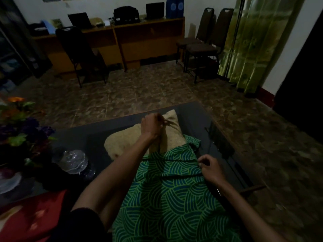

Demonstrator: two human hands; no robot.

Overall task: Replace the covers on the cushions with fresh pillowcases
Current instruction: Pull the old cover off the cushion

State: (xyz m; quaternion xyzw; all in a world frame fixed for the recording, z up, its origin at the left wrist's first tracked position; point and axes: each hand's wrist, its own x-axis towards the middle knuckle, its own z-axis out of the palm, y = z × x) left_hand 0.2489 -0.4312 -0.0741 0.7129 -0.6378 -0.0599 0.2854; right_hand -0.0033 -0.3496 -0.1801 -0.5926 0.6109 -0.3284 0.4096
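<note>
the dark glass desk point(195, 117) is the landmark: everything the task needs lies on its top. the green patterned pillowcase point(173, 193) is the biggest piece, draped from the near edge of the desk toward the person, its open mouth bunched against the cushion. the tan cushion point(122, 144) lies on the middle of the desk, its far end bare, its near end just at or under the pillowcase mouth. the left hand point(152, 127) pinches a fold of the cushion's fabric at its far end; the right hand point(209, 167) has fingers curled, pinching the pillowcase edge on the desk's right side. whether the cover is going on or coming off i cannot tell. to do it well, i judge: hold the cushion steady, work the mouth evenly along both sides, avoid snagging corners.
</note>
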